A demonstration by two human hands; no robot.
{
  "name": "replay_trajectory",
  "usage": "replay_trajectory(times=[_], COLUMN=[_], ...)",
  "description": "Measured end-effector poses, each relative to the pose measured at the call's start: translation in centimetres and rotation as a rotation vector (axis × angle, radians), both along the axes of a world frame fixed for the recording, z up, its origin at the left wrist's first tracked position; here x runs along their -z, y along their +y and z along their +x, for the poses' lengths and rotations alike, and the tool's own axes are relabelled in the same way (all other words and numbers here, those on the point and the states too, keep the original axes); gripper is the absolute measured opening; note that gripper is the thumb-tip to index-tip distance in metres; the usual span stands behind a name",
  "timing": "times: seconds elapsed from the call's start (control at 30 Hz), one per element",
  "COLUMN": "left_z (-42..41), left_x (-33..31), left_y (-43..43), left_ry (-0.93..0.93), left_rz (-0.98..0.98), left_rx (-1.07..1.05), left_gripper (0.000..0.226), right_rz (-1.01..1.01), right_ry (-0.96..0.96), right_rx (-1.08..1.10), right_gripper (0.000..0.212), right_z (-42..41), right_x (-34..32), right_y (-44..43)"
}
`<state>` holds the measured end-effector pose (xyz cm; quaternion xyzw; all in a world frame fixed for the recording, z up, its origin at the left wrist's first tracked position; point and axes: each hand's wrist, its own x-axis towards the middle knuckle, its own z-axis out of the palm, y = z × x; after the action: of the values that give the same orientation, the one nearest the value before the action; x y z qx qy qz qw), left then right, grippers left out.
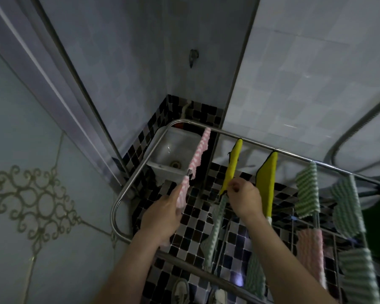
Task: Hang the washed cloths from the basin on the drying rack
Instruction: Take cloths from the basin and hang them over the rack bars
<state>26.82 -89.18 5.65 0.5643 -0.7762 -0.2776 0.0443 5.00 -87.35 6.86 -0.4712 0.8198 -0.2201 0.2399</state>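
Tiled walls [294, 73] ring our rack [127, 191]; arms outstretched, our left hand [162, 213] grips the pink cloth [198, 154], right hand [244, 198] pinches the yellow cloth [233, 163].

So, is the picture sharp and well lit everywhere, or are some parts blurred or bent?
Head view: dim and bluish; the drying rack's rail and the door frame curve from the wide lens; the green-striped cloths at the right edge are smeared; a glare spot lies on the floor tiles; the left hand on the pink-striped cloth and the right hand at a yellow cloth look sharp.
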Motion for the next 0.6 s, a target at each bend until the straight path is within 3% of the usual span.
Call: replay_trajectory(times=[0.13,0.23,0.3,0.4,0.47,0.53,0.6], left_z=[0.1,0.0,-0.8,-2.9,-4.3,-5.4,-5.7], left_x=[0.1,0.1,-0.4,-1.3,-1.3,-1.1,-1.1], left_y=[0.5,1.1,1.7,3.8,5.3,6.5,7.1], left_ry=[0.068,0.012,0.083,0.208,0.245,0.267,0.278], left_rz=[-0.081,-0.26,-0.321,-0.104,0.048,0.081,0.087], left_rx=[-0.025,-0.055,-0.036,0.083,0.116,0.102,0.066], left_gripper=[0.06,0.048,0.034,0.019,0.024,0.033,0.034], right_rz=[0.0,-0.028,-0.055,-0.064,-0.095,-0.104,-0.091], right_ry=[-0.096,-0.13,-0.146,-0.042,0.107,0.253,0.278], right_rx=[-0.057,-0.075,-0.05,-0.007,0.047,0.117,0.191], right_gripper=[0.025,0.031,0.029,0.02,0.017,0.017,0.019], right_z=[-0.3,-0.3,-0.2,-0.2,0.0,-0.2,-0.5], right_x=[-0.7,-0.8,-0.7,-0.1,0.1,0.4,0.7], right_y=[1.3,3.3,4.9,7.7,9.6,11.9,13.7])
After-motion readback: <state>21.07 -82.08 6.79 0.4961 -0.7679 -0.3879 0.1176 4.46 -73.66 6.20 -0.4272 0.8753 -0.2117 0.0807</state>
